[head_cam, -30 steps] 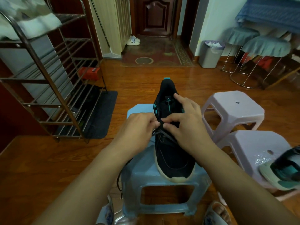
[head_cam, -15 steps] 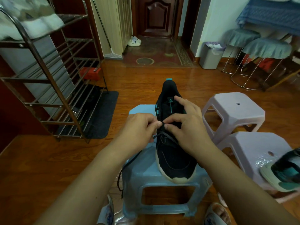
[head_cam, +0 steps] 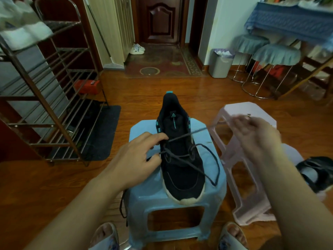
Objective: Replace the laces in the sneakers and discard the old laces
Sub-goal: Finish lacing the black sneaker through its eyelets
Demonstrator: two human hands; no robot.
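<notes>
The right hand (head_cam: 252, 134) has moved away to the side, pulling the lace (head_cam: 187, 136) out long; it is too blurry to tell its grip. The left hand (head_cam: 137, 156) pinches the lace by the sneaker (head_cam: 178, 159) on the blue stool (head_cam: 214, 188). The lace is getting looser.

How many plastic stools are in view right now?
3: blue stool under the black sneaker, pink stool to its right, another pink stool nearer right, mostly hidden by the right arm.
</notes>
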